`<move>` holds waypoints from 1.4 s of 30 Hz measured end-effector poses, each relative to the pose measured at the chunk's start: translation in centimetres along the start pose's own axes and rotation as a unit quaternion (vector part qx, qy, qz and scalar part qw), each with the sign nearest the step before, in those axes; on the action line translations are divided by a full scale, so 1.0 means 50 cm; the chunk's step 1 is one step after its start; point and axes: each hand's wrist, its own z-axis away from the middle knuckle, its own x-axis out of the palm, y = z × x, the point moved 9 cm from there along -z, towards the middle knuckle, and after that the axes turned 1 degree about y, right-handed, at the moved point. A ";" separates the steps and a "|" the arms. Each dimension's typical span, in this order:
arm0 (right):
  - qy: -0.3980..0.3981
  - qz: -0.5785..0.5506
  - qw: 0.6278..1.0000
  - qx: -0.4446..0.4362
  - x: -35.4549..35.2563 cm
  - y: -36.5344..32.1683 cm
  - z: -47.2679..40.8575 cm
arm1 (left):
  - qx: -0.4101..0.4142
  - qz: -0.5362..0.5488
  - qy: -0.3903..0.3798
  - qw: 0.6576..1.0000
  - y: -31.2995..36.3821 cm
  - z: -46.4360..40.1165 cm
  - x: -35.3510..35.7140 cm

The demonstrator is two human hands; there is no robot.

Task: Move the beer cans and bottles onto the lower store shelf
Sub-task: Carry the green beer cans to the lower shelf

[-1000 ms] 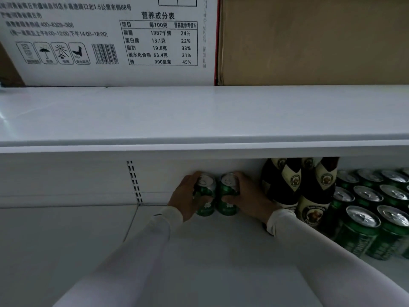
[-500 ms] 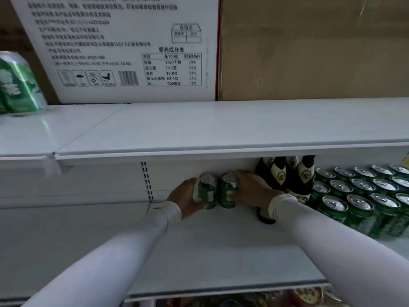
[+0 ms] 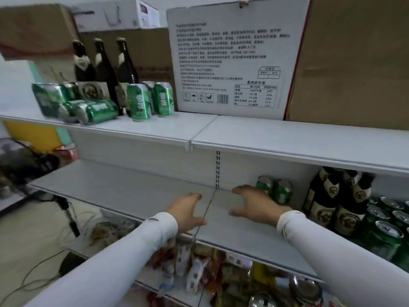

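left hand point(image 3: 188, 214): empty, fingers loosely spread, hovering over the lower shelf point(image 3: 137, 191), holding nothing.
right hand point(image 3: 254, 206): empty too, fingers spread and relaxed, just in front of two cans point(image 3: 275, 191) standing upright at the back of the lower shelf; no grip on them.
stock already down: dark bottles point(image 3: 336, 196) upright right of the two cans, more green cans point(image 3: 389, 231) packed further right.
stock left to move: upper shelf point(image 3: 155, 127), far left. Upright cans point(image 3: 150, 100), several tipped cans point(image 3: 88, 107) lying on their sides, three tall bottles point(image 3: 104, 69) behind them.
cans, handling: judged light if empty-ish, moderately heavy if full; thin metal, smooth and a bit slippery. Take around the mid-body, one per hand. Tipped ones may roll.
bottles, handling: glass, heavier, breakable, top-heavy. Take at the body below the shoulder, not by the neck alone; set down gently.
boxes: white carton point(image 3: 232, 63) and brown carton point(image 3: 358, 63) on upper shelf, not part of the job.
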 end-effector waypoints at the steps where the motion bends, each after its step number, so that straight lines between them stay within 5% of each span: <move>1: -0.002 0.007 1.000 -0.020 0.004 -0.050 -0.004 | -0.014 -0.007 0.004 1.000 -0.035 0.031 -0.023; 9: 0.026 0.052 0.986 -0.159 -0.037 -0.444 -0.073 | -0.063 -0.040 0.074 0.994 -0.295 0.214 -0.261; 17: 0.126 0.066 0.973 -0.181 -0.172 -0.675 -0.161 | -0.017 -0.084 0.142 0.986 -0.468 0.255 -0.509; 29: 0.187 0.100 0.973 -0.088 -0.353 -0.541 -0.292 | 0.098 -0.090 0.194 0.972 -0.374 -0.002 -0.648; 42: 0.195 0.059 0.977 -0.071 -0.429 -0.415 -0.623 | 0.060 -0.009 0.208 0.976 -0.369 -0.269 -0.722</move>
